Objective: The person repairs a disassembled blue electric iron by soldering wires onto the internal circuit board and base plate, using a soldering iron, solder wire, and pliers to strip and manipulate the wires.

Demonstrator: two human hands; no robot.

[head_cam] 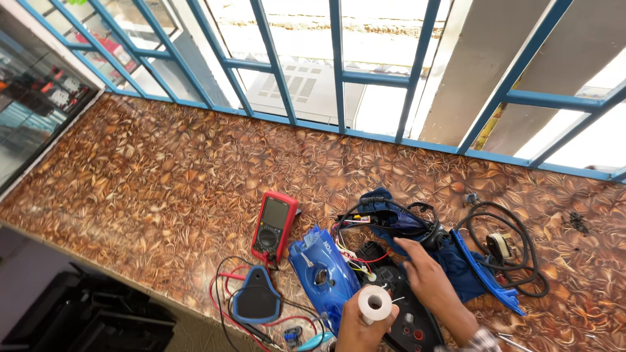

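The left hand has its grip closed around a white tape roll, held up at the lower edge of the view over the opened iron. The right hand rests with fingers spread loosely, holding nothing, on the iron's dark innards (blue shell just left). A red multimeter lies nearby on the tabletop, and a coiled black cord to the right.

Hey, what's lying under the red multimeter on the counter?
The red multimeter lies flat on the brown patterned counter. Its red and black leads emerge near its lower end. Whatever is directly beneath it is covered.
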